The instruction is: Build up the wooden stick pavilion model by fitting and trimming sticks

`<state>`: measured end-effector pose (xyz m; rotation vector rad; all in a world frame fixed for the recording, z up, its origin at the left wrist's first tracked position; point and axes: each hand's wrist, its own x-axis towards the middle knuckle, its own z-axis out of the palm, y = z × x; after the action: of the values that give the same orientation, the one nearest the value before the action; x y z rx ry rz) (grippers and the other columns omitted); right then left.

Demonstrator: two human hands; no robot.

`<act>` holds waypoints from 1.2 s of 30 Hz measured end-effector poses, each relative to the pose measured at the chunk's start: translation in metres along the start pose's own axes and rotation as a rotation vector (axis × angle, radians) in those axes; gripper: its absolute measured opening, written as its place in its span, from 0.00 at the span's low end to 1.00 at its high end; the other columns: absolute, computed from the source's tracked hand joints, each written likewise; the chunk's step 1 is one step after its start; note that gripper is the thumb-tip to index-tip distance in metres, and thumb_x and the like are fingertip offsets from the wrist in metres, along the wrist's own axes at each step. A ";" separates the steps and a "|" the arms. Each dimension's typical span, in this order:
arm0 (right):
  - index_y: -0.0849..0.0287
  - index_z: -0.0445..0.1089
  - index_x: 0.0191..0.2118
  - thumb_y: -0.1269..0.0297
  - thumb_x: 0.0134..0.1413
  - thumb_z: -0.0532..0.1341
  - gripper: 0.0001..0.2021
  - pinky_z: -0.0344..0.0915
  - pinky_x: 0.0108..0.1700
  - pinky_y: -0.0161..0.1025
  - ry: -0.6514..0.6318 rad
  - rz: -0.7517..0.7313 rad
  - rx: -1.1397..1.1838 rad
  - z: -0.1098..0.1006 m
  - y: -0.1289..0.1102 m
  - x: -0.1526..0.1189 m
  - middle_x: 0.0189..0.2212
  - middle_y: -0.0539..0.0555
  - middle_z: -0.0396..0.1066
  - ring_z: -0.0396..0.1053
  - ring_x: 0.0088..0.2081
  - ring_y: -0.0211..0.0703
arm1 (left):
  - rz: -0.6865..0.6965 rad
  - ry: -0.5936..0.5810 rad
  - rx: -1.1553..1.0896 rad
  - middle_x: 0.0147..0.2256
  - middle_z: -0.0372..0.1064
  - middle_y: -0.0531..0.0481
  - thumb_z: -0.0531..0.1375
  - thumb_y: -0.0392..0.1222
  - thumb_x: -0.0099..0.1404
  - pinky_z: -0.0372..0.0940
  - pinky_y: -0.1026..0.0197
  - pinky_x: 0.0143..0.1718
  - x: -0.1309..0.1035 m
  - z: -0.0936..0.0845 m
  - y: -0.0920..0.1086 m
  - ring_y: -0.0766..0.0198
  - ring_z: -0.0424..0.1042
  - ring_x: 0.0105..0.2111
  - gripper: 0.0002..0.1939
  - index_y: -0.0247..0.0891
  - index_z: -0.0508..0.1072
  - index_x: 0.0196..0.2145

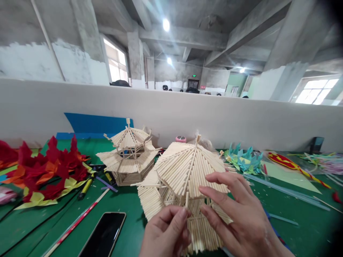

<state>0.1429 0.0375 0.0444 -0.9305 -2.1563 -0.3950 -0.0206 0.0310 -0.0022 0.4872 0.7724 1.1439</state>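
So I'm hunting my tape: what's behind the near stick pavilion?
A pink-topped round item and clear plastic peek over the near stick pavilion; anything lower behind it is hidden.

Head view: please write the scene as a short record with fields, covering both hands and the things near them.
left hand: left hand pinches a small stick on the near stick pavilion
right hand: right hand rests with spread fingers on the roof of that pavilion
behind: second stick pavilion
table: green table
left side: red paper flowers, black phone
right side: blue paper flower
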 end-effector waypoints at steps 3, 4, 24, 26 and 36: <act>0.62 0.67 0.41 0.72 0.44 0.60 0.14 0.56 0.47 0.48 0.012 0.004 0.018 0.001 0.000 0.001 0.43 0.58 0.59 0.58 0.44 0.48 | 0.036 0.007 0.021 0.11 0.58 0.58 0.69 0.44 0.42 0.46 0.72 0.17 0.003 0.000 -0.001 0.78 0.53 0.13 0.14 0.33 0.69 0.18; 0.61 0.67 0.41 0.72 0.45 0.60 0.14 0.56 0.47 0.48 0.022 0.007 0.019 0.002 0.000 0.001 0.43 0.58 0.59 0.58 0.44 0.48 | 0.042 0.010 0.026 0.11 0.58 0.58 0.69 0.44 0.41 0.46 0.72 0.17 0.004 0.000 -0.001 0.78 0.53 0.13 0.14 0.33 0.70 0.18; 0.58 0.68 0.40 0.68 0.47 0.60 0.12 0.53 0.49 0.43 -0.015 0.057 0.001 0.004 -0.005 0.008 0.43 0.54 0.62 0.60 0.45 0.45 | 0.286 0.113 0.323 0.14 0.57 0.57 0.67 0.49 0.43 0.49 0.71 0.19 0.007 0.000 0.001 0.75 0.53 0.17 0.16 0.32 0.72 0.19; 0.58 0.68 0.40 0.68 0.47 0.60 0.12 0.53 0.49 0.43 -0.011 0.058 -0.005 0.004 -0.006 0.009 0.43 0.54 0.62 0.60 0.45 0.44 | 0.313 0.126 0.369 0.14 0.58 0.57 0.66 0.50 0.43 0.50 0.71 0.19 0.006 0.002 0.003 0.74 0.54 0.17 0.16 0.32 0.73 0.19; 0.58 0.66 0.44 0.70 0.49 0.57 0.13 0.53 0.49 0.45 -0.047 0.067 0.036 0.001 -0.008 0.012 0.45 0.55 0.61 0.58 0.47 0.46 | 0.327 0.158 0.439 0.13 0.57 0.57 0.67 0.51 0.41 0.49 0.71 0.16 0.005 0.005 0.004 0.75 0.52 0.15 0.16 0.33 0.74 0.18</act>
<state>0.1309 0.0386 0.0524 -0.9988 -2.1611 -0.3034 -0.0183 0.0376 0.0024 0.9236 1.1191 1.3283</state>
